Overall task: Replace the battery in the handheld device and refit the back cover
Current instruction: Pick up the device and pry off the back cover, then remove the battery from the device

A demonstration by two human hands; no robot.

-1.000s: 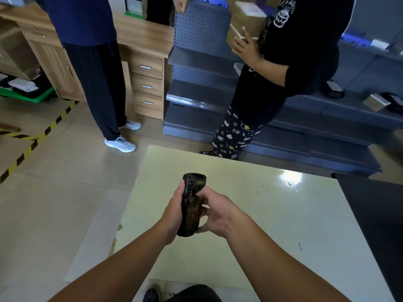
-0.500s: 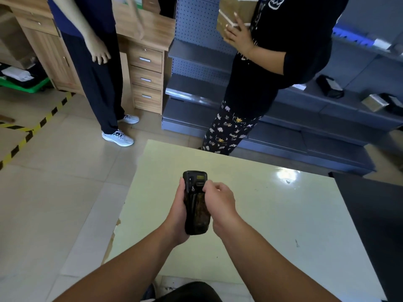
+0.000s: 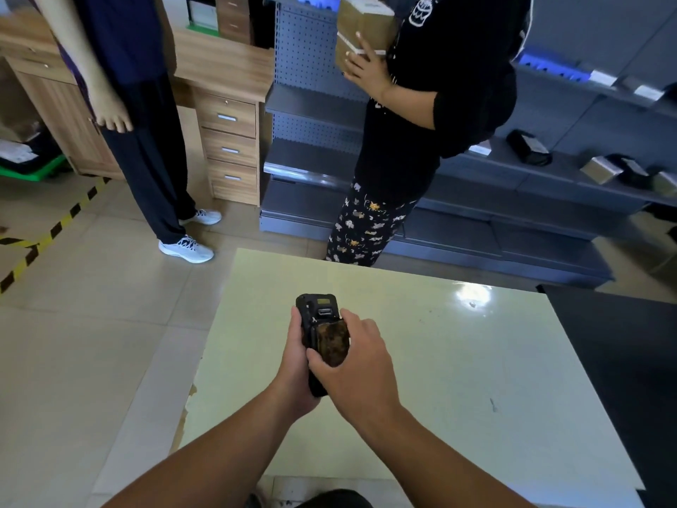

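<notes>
I hold a black handheld device (image 3: 318, 309) upright above the pale yellow table (image 3: 458, 361), its back facing me. My left hand (image 3: 295, 364) wraps around its left side and lower body. My right hand (image 3: 357, 357) grips a brown mottled piece (image 3: 331, 342), the back cover or the battery, I cannot tell which. That piece sits on the device's back and looks slightly raised at its top edge. The lower end of the device is hidden by my hands.
Two people stand beyond the table: one in dark trousers (image 3: 146, 148) at the left, one in black (image 3: 439, 104) holding cardboard boxes (image 3: 366, 27). A wooden desk with drawers (image 3: 229, 148) and grey shelving (image 3: 531, 185) line the back. A dark surface (image 3: 630, 361) adjoins the table's right edge.
My right hand has slid lower on the device and its fingers now wrap the brown piece, which looks lifted off the back. The camera view shifted slightly.
</notes>
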